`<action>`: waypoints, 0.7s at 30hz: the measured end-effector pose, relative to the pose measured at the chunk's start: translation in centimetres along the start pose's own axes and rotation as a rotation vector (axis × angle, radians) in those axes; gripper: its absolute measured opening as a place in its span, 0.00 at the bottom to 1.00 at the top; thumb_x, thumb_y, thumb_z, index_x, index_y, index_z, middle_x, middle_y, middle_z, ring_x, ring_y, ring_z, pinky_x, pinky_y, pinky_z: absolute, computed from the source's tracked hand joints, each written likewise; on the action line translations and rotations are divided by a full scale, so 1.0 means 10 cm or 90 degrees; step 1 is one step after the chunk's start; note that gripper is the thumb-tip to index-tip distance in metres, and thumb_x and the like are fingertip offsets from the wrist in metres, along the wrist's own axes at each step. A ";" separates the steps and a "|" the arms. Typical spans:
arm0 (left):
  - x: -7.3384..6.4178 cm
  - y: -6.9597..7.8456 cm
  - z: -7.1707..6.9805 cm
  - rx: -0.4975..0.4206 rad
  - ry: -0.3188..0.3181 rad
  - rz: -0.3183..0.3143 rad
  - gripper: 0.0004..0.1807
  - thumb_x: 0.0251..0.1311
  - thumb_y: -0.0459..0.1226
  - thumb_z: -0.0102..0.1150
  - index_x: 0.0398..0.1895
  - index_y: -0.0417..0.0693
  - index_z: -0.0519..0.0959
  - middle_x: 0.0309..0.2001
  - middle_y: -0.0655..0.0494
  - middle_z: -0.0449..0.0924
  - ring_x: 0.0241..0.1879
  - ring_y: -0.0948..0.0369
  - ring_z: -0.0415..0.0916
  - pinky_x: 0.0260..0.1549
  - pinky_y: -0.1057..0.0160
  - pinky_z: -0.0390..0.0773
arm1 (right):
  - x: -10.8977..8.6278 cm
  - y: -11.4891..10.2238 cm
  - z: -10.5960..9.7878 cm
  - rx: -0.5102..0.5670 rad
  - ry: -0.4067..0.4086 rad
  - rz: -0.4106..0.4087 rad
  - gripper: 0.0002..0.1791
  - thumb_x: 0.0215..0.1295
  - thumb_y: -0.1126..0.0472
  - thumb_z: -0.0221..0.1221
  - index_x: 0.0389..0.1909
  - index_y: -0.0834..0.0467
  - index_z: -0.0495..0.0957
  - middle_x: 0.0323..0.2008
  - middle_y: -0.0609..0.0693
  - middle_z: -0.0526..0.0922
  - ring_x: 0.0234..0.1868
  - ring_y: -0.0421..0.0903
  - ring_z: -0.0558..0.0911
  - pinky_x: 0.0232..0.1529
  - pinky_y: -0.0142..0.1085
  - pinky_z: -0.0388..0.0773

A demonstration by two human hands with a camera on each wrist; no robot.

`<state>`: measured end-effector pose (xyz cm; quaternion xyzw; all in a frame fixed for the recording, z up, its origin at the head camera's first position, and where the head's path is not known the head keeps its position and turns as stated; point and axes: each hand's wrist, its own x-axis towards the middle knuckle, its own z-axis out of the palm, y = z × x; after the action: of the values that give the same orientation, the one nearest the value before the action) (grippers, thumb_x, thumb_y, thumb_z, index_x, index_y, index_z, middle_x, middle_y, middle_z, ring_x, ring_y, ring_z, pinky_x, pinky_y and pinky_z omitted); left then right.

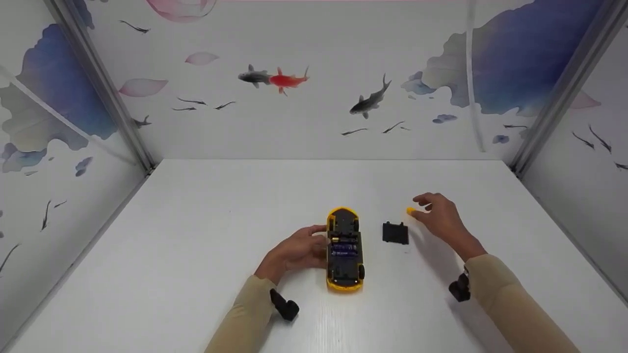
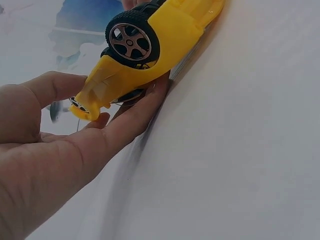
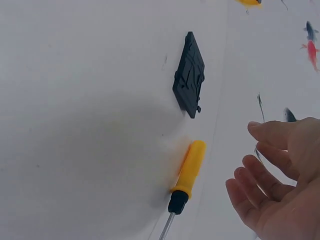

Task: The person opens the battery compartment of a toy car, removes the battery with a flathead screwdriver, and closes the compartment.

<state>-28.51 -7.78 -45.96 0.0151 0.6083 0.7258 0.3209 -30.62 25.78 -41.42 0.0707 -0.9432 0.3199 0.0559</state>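
A yellow toy car (image 1: 344, 282) lies upside down, its black underside facing up. Its battery compartment is uncovered and blue batteries (image 1: 344, 250) sit inside. My left hand (image 1: 299, 250) holds the car from its left side; in the left wrist view the thumb is on the yellow body and fingers reach beneath it. To the right, my right hand (image 1: 441, 220) hovers with loosely bent fingers and nothing in them. Close to it lies a screwdriver (image 3: 190, 167) with a yellow handle, apart from the fingers in the right wrist view. Its shaft runs out of that view.
A black battery cover (image 1: 395, 233) lies on the white table (image 1: 196, 274) between the car and the right hand. Printed panels with fish and leaves enclose the table at the back (image 1: 314, 127) and on both sides.
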 end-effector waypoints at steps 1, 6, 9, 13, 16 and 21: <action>0.00 -0.01 0.00 0.001 0.002 0.000 0.37 0.65 0.31 0.53 0.78 0.48 0.57 0.62 0.40 0.77 0.59 0.48 0.79 0.56 0.46 0.81 | 0.01 0.01 0.01 -0.008 -0.006 -0.002 0.22 0.68 0.65 0.61 0.60 0.69 0.75 0.55 0.71 0.76 0.57 0.67 0.77 0.55 0.56 0.79; -0.01 -0.04 -0.02 0.005 0.009 0.000 0.38 0.64 0.30 0.54 0.78 0.48 0.57 0.62 0.40 0.77 0.59 0.47 0.78 0.57 0.45 0.80 | 0.03 0.05 0.06 -0.064 -0.044 0.000 0.25 0.68 0.65 0.61 0.63 0.71 0.72 0.57 0.73 0.74 0.57 0.68 0.75 0.59 0.59 0.76; -0.02 -0.04 -0.02 0.006 0.006 0.006 0.38 0.63 0.30 0.54 0.78 0.47 0.56 0.62 0.39 0.77 0.59 0.46 0.78 0.57 0.44 0.80 | 0.07 0.10 0.09 -0.104 -0.058 0.004 0.26 0.68 0.64 0.61 0.64 0.72 0.70 0.58 0.74 0.73 0.57 0.68 0.75 0.61 0.59 0.75; -0.02 -0.01 -0.01 0.012 0.003 0.014 0.38 0.65 0.31 0.54 0.78 0.46 0.56 0.62 0.40 0.77 0.58 0.47 0.79 0.56 0.45 0.81 | 0.13 0.18 0.10 -0.124 -0.065 0.019 0.28 0.68 0.64 0.61 0.65 0.72 0.69 0.60 0.75 0.71 0.57 0.69 0.75 0.64 0.60 0.73; -0.02 -0.01 -0.01 0.011 -0.011 0.026 0.37 0.66 0.31 0.54 0.77 0.46 0.57 0.62 0.39 0.77 0.58 0.47 0.79 0.55 0.45 0.82 | 0.15 0.23 0.10 -0.119 -0.083 0.036 0.29 0.68 0.65 0.61 0.66 0.73 0.67 0.61 0.77 0.69 0.56 0.69 0.74 0.65 0.61 0.71; -0.01 -0.03 -0.02 0.001 -0.035 0.042 0.35 0.66 0.30 0.52 0.76 0.45 0.58 0.62 0.38 0.77 0.58 0.48 0.79 0.55 0.46 0.82 | 0.17 0.26 0.10 -0.118 -0.142 0.060 0.31 0.70 0.64 0.59 0.68 0.74 0.63 0.60 0.76 0.70 0.56 0.67 0.74 0.67 0.61 0.69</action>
<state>-28.36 -7.96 -46.20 0.0551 0.5988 0.7349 0.3135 -32.83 27.06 -43.48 0.0559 -0.9713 0.2236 -0.0583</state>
